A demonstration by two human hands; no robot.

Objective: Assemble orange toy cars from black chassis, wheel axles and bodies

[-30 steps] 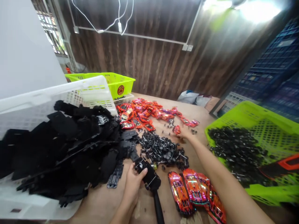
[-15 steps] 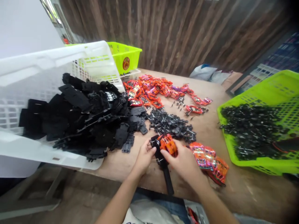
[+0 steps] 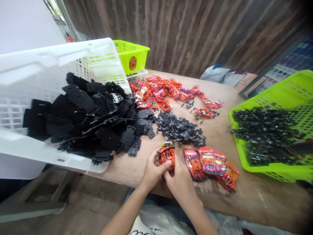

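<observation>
Both my hands grip one orange toy car body (image 3: 167, 156) at the table's near edge. My left hand (image 3: 152, 171) curls round its left side and my right hand (image 3: 179, 181) presses on it from the right and below. Whatever is under the body is hidden by my fingers. Beside it on the right lie a few finished shiny red-orange toy cars (image 3: 211, 164). Just beyond my hands sits a pile of black wheels on axles (image 3: 179, 128) and a small yellow part (image 3: 167, 143).
A tipped white crate (image 3: 56, 65) spills black chassis plates (image 3: 97, 127) on the left. More orange car bodies (image 3: 166, 93) lie further back. A green basket (image 3: 290, 94) with black wheels stands right, a second green basket (image 3: 132, 58) far left. Wooden table edge (image 3: 244, 209) runs near me.
My right hand came back from the far car bodies with an orange one and set it onto the black chassis in my left hand. Both hands now close on it. The camera tilted down.
</observation>
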